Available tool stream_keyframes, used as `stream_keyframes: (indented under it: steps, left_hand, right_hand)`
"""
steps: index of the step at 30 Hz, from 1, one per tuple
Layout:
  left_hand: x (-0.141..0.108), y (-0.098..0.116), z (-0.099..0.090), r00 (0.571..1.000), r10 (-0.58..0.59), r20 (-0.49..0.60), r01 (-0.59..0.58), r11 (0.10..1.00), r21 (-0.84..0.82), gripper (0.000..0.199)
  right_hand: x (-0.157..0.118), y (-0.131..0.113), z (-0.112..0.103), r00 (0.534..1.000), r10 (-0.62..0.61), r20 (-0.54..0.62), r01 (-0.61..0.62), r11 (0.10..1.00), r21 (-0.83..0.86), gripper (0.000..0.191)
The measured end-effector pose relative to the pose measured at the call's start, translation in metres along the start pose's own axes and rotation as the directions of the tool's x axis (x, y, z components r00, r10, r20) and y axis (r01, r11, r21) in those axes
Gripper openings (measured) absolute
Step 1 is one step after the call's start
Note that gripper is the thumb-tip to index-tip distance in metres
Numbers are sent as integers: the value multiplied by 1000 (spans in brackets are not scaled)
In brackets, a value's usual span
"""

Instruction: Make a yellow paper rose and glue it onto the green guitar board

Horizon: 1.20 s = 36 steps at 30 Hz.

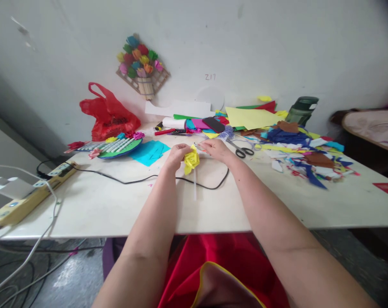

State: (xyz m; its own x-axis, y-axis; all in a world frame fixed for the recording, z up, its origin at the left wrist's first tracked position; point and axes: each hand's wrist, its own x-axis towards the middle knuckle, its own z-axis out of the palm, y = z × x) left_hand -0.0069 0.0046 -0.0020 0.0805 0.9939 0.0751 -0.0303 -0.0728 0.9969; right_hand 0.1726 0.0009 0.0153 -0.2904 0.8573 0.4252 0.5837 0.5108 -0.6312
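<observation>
My left hand (178, 155) is closed on a yellow paper flower (192, 159), pinching its left edge just above the table. Close by on the right, my right hand (215, 149) has its thumb and fingers pressed together at the flower's upper right. What sits between those fingertips is too small to make out. A translucent white stick (195, 186) shows below the flower and points toward me; its far end is hidden behind the flower. The black cord (136, 181) crosses the table beneath my hands and curves up by my right wrist.
Scissors (242, 150) lie right of my right hand, beside a heap of paper scraps (309, 158). Blue paper sheets (150, 153) and a green board with paper rolls (123, 146) lie left. A power strip (30, 196), red bag (108, 113) and dark bottle (301, 112) stand around the edges.
</observation>
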Motion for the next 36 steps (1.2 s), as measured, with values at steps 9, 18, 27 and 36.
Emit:
stream_keyframes:
  steps: [9,18,27,36]
  left_hand:
    - [-4,4,1,998,44,35,-47,994,96,19]
    - [-2,2,1,998,35,54,-40,996,84,23]
    - [-9,6,1,961,-80,266,123,981,-149,28]
    - [-14,13,2,961,-107,256,141,983,-120,25]
  right_hand:
    - [-3,-5,-4,993,25,114,-47,979,199,35]
    - [-6,-8,-9,981,10,191,-48,979,198,36]
    - [-6,-12,-10,987,-16,162,-20,976,216,34]
    - [-5,-11,-8,984,-37,175,4,982,187,33]
